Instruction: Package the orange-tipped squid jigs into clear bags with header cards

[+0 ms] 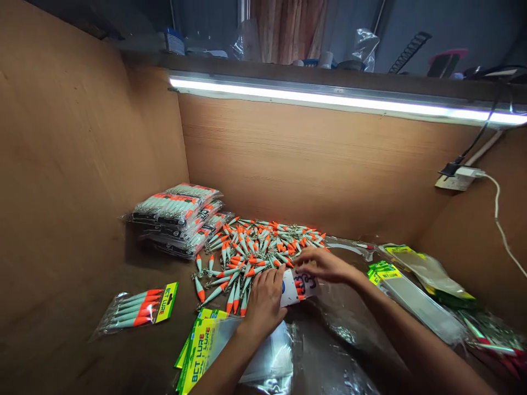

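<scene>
A heap of loose orange-and-white fishing lures [255, 249] lies in the middle of the brown bench. My left hand [265, 302] rests palm down at the heap's near edge, fingers together over a few lures and the edge of a white printed card [298, 286]. My right hand [323, 264] lies over the heap's right side just above that card, fingers curled among the lures; what they pinch is hidden.
Stacked filled lure packets [181, 214] sit at the back left, one filled packet [135, 310] at the near left. Empty "BCT LURE" bags [206, 345] lie below my left arm, more bags [415, 280] on the right. Brown walls enclose the bench; a socket [457, 178] hangs right.
</scene>
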`<state>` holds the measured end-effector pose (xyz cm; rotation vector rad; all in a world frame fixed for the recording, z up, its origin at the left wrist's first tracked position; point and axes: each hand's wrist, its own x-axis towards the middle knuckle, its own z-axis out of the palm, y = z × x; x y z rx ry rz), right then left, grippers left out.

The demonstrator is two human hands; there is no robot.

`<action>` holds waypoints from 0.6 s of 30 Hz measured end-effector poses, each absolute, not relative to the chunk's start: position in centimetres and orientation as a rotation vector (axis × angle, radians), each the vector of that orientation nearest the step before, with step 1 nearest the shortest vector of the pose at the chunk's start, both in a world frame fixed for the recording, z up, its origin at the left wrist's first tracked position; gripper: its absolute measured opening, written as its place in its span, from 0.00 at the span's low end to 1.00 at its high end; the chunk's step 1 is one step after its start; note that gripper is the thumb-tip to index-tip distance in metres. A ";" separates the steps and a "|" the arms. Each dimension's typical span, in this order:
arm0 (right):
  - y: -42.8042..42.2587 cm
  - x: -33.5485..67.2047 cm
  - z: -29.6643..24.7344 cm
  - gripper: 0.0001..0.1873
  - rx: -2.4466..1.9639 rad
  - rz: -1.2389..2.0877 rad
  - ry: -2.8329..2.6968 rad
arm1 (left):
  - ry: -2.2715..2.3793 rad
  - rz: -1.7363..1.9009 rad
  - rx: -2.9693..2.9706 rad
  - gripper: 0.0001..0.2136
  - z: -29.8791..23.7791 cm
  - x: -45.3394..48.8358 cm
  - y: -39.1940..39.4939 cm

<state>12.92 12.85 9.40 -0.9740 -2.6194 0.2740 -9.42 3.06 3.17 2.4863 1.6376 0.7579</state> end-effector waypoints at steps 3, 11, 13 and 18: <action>18.5 13.8 10.6 0.14 -1.378 0.184 -2.406 | 1.643 0.771 2.478 0.42 3.1 -9.5 3.1; 27.7 13.9 8.1 0.17 -1.646 0.367 -2.466 | 1.636 0.766 2.461 0.44 3.3 -9.4 2.9; 28.5 14.0 7.3 0.17 -1.652 0.402 -2.474 | 1.617 0.765 2.473 0.45 3.2 -9.4 2.9; 29.5 14.8 6.4 0.17 -1.616 0.524 -2.460 | 1.587 0.723 2.459 0.46 2.9 -9.4 2.9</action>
